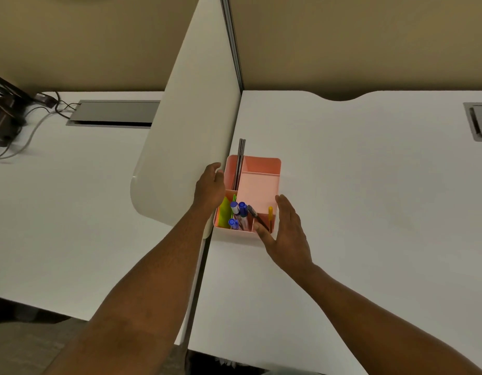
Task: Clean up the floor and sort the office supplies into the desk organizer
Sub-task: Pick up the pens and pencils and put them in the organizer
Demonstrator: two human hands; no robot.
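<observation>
A pink desk organizer (261,182) stands on the white desk (356,212), right beside the divider panel. Its long left slot holds a metal ruler (240,163). The near compartments hold yellow-green sticky notes (225,213), blue-capped markers (238,213), a dark pen (254,213) and a yellow pen (270,212). The large compartment looks empty. My left hand (210,186) rests against the organizer's left wall, fingers curled at its rim. My right hand (284,231) touches the near right corner, fingers spread, thumb on the front edge.
A white divider panel (185,125) separates two desks and stands close to the organizer's left side. Grey cable hatches (115,112) (479,123) sit at the back of each desk. Dark equipment with cables (7,115) is at the far left. Floor shows below the desk edge.
</observation>
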